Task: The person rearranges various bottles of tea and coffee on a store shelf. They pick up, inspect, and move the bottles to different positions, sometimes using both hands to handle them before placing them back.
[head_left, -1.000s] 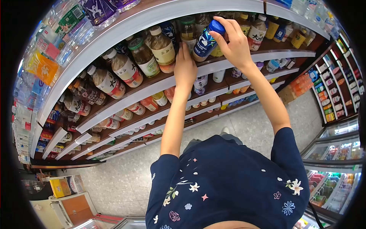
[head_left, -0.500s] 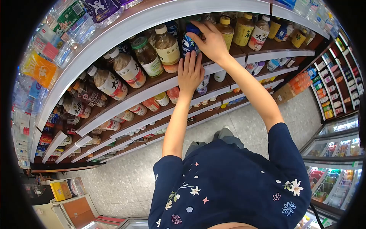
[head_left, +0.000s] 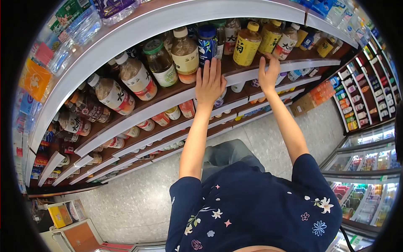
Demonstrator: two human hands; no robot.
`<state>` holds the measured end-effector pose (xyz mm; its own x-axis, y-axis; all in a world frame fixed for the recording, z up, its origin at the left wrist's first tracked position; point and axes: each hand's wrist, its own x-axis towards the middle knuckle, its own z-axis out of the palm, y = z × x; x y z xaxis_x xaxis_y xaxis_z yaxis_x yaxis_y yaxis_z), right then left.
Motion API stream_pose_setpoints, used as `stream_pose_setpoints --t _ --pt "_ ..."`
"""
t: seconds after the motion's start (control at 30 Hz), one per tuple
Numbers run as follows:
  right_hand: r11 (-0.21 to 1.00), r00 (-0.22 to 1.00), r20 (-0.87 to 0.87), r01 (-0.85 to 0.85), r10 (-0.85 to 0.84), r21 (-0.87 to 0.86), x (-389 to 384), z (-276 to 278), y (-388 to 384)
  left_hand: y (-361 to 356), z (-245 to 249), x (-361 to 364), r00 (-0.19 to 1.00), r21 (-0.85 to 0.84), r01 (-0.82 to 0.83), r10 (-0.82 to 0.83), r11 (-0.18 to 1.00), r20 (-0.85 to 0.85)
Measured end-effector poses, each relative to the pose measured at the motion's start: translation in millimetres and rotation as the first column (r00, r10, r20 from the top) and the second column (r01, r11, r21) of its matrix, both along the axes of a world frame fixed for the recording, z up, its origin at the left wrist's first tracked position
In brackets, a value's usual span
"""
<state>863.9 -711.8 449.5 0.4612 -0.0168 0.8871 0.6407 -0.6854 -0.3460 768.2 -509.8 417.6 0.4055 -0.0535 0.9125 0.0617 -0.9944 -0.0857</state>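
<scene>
Head view: closest to me I see a dark blue flowered shirt (head_left: 252,206) across the bottom, with both bare arms stretching up from it over the speckled floor (head_left: 273,134) toward a wall of drinks. Following the arms outward, I find the left hand (head_left: 210,82) spread flat with its fingers straight, the palm lying against the white shelf rail (head_left: 243,74) and clamped on nothing. The right hand (head_left: 268,75) sits a little way off on the same rail, also spread and empty, fingertips reaching just over the edge onto the brown shelf board. The two hands are apart and level with each other. Just beyond the left fingertips stands the blue bottle (head_left: 207,44), upright near the front of the shelf; I cannot tell whether the fingers touch its base. Above the gap between the hands stands a yellow bottle (head_left: 247,44), upright too. Left of the blue one I see a white-capped tea bottle (head_left: 184,54) and a green-capped bottle (head_left: 159,63). Farther down, lower shelves (head_left: 168,138) curve away under the arms, and chilled cabinets (head_left: 369,155) line the right side.
</scene>
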Motion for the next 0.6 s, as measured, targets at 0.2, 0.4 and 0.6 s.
stream_pose_setpoints --t 0.2,0.4,0.6 --pt "0.982 0.999 0.029 0.045 -0.041 -0.182 31 -25 -3 2 3 -2 1.0 -0.023 0.016 -0.016 1.0 -0.013" --pt "0.99 0.996 0.06 -0.054 0.062 -0.132 34 -32 -3 2 2 -3 1.0 -0.023 0.013 -0.013 1.0 -0.005" --pt "0.989 0.994 0.083 -0.06 0.072 -0.136 34 -33 -2 0 1 -4 1.0 -0.024 -0.018 0.018 1.0 -0.006"
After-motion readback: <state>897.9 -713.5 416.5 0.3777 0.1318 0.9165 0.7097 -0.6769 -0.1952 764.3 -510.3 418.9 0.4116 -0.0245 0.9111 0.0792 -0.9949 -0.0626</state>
